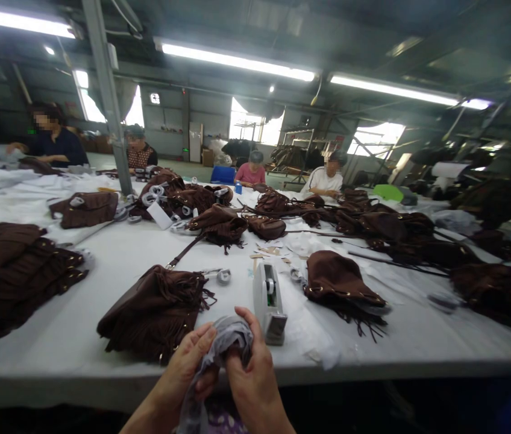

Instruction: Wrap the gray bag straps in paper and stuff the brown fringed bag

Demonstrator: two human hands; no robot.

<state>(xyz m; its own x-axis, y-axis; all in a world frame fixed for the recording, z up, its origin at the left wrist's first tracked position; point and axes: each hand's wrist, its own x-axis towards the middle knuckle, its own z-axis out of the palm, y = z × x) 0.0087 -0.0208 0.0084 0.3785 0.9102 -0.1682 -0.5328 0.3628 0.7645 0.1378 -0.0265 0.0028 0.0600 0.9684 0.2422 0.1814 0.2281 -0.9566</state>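
In front of the table edge, my left hand (188, 360) and my right hand (255, 369) both grip a loop of thin, greyish, see-through wrapping (231, 330). A tail of it hangs down below my left hand. Whether something lies inside the wrapping, I cannot tell. Just beyond my left hand lies a dark brown fringed bag (151, 310) with gold eyelets, its strap reaching away from me. A grey tape dispenser (262, 295) stands past my right hand. My fingers are bent and closed around the loop.
Another brown bag (341, 280) lies right of the dispenser. Stacked brown bags (9, 277) fill the left side, with more heaped across the middle. Paper scraps (270, 250) lie behind the dispenser. A metal post (108, 96) rises through the table. Several people sit along the far side.
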